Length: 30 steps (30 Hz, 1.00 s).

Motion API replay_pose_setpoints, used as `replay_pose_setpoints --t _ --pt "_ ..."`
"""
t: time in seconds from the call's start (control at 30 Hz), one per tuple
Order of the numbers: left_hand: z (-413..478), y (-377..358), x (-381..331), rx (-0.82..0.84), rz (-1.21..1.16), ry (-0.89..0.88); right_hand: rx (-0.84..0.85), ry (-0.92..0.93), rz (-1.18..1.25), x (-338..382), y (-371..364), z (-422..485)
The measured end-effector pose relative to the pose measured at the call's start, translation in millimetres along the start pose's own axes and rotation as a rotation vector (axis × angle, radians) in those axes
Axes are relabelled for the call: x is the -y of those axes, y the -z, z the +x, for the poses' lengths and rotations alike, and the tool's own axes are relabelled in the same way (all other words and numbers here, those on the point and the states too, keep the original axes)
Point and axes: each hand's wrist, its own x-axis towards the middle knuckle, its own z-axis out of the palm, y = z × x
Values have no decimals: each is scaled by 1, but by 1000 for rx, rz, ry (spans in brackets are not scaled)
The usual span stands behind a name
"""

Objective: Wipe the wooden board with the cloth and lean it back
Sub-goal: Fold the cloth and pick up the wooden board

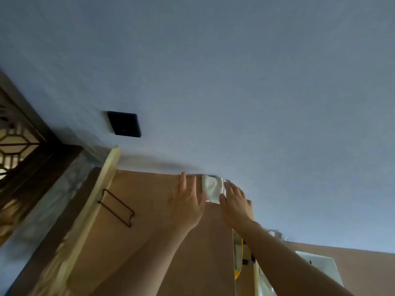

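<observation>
Up at the top edge of the board [145, 210], which stands against the wall [213, 82], we have both hands spread flat. Our left hand [188, 201] lies on the wood with fingers straight, its thumb beside the cloth [212, 188]. Our right hand [235, 202] presses the cloth's right side with fingers straight, not curled round it. A pale plank [102, 195] stands left of the board.

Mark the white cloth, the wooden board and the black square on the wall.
white cloth [212, 188], head view, middle of the folded fabric.
wooden board [149, 189], head view, bare brown face near its top edge.
black square [124, 124], head view, its centre.
</observation>
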Motion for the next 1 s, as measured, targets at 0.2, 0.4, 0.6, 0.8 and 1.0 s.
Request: replay_pose_setpoints --t 0.2,0.4,0.6,0.8,1.0 --pt "59 -69 -15 162 -211 192 135 43 -37 -14 -39 46" --pt "74 -81 -29 118 -573 360 103 53 -23 -15 -50 54" --pt "41 -21 -35 101 -909 461 234 -254 834 26 -4 41" --pt "-36 80 8 192 -791 240 667 -386 1440 91 -14 -29" --pt "-68 189 96 -228 -388 -79 707 -551 1757 151 -47 -88"
